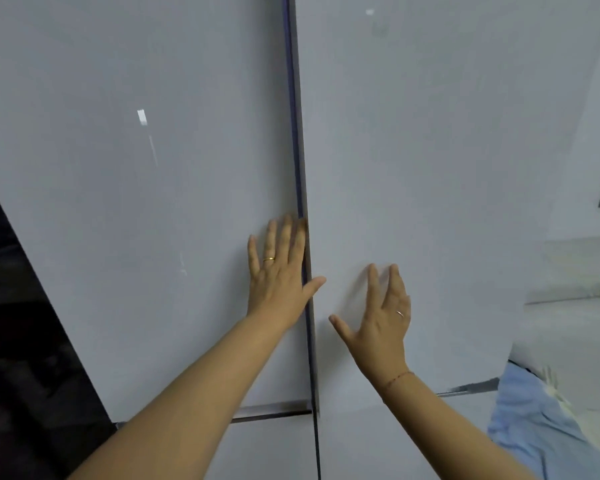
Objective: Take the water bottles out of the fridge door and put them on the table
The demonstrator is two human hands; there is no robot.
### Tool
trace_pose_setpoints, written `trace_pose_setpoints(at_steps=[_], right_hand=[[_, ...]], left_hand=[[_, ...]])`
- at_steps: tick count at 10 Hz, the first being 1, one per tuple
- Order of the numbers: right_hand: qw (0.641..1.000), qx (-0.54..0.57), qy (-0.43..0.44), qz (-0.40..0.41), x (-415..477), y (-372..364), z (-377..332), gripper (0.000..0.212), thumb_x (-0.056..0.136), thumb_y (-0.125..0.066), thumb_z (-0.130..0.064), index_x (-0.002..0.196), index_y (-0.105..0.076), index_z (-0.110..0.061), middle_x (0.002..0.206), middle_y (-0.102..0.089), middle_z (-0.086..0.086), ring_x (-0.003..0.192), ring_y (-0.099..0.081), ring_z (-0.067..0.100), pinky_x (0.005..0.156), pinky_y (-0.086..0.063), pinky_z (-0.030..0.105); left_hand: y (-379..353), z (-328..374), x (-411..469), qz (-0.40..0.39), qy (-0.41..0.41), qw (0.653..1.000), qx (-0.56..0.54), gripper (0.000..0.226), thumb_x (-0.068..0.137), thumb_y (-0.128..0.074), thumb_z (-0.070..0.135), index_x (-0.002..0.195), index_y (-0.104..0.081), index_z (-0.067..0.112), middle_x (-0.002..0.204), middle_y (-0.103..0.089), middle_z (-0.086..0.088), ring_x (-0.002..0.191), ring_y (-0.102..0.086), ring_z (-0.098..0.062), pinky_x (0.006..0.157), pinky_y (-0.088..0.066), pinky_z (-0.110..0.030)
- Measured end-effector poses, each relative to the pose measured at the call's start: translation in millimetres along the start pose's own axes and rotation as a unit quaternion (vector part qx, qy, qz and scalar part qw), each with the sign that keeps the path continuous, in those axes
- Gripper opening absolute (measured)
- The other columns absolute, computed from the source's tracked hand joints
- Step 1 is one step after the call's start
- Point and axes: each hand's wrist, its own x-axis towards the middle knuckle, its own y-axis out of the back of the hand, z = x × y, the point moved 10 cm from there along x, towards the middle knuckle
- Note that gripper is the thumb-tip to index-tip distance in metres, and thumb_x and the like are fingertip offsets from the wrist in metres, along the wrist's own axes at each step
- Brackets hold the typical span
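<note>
Your left hand point(278, 278) lies flat, grip spread, on the smooth, glossy left fridge door point(136, 202) beside the seam point(297, 150); your right hand point(381, 317), grip likewise apart, holds nothing before the closed right door point(430, 168)

The left hand point(278, 282) wears a plain gold ring point(268, 259) on one finger. The right hand point(381, 320) wears a thin silver ring point(399, 313), and a fine red thread bracelet point(397, 378) circles the right wrist.

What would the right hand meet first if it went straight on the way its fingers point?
The right hand would meet the right fridge door, just ahead of its spread fingers; whether they touch it is unclear.
</note>
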Motion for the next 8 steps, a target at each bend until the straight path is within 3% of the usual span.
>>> trace_pose_setpoints(at_steps=[2,5,8], right_hand=[[0.998,-0.042,0.017,-0.039,13.3,-26.5,5.9,0.103,0.073,-0.072,-0.049,0.149,-0.005,-0.029,0.159,-0.003,0.015,0.147,-0.008,0.034,0.115,-0.013,0.053],[0.998,-0.056,0.014,-0.034,14.5,-40.2,10.7,0.106,0.074,-0.073,-0.046,0.15,-0.002,-0.029,0.16,0.003,0.014,0.147,0.0,0.033,0.116,-0.011,0.054],[0.998,-0.046,0.039,0.001,7.0,-34.2,11.8,0.112,0.066,-0.078,-0.047,0.151,-0.008,-0.029,0.159,0.001,0.012,0.145,-0.003,0.031,0.111,-0.02,0.055]], left_hand=[[-18.7,-8.9,12.6,0.032,0.009,0.998,0.046,0.105,0.093,-0.047,0.052,0.137,0.043,0.022,0.145,0.049,-0.004,0.14,0.035,-0.026,0.113,0.018,-0.054],[-30.1,-12.4,14.9,0.086,-0.028,0.993,0.07,0.108,0.086,-0.062,0.048,0.149,0.023,0.026,0.152,0.04,-0.006,0.146,0.019,-0.031,0.117,-0.001,-0.06],[-29.1,-14.0,-12.9,0.141,-0.008,0.989,0.048,0.109,0.071,-0.075,0.051,0.154,-0.011,0.021,0.162,-0.004,-0.009,0.149,-0.006,-0.031,0.113,-0.014,-0.058]])
